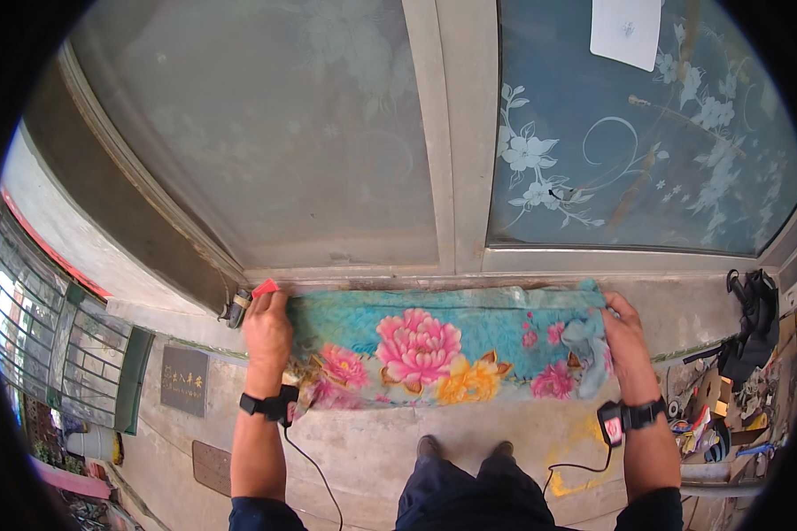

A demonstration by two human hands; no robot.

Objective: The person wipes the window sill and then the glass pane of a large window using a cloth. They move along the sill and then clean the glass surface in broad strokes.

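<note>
A turquoise fabric (485,332) printed with large pink and yellow flowers is spread between my two hands in front of the window sill. My left hand (267,328) grips its left end, and the fingers are partly hidden behind the hand. Just beyond those fingertips shows a small red item (264,287); whether I touch it is unclear. At the other end, my right hand (625,335) is closed on the fabric's edge, where the cloth bunches into folds. Black straps with small cabled devices circle both wrists.
Beyond the cloth rise metal-framed glass panes (544,159) with white floral patterns. A dark bundle with straps (747,325) lies on the sill's right end, above a cluttered pile (710,418). Left are a dark object (239,306), a barred window (66,352) and a floor mat (184,381).
</note>
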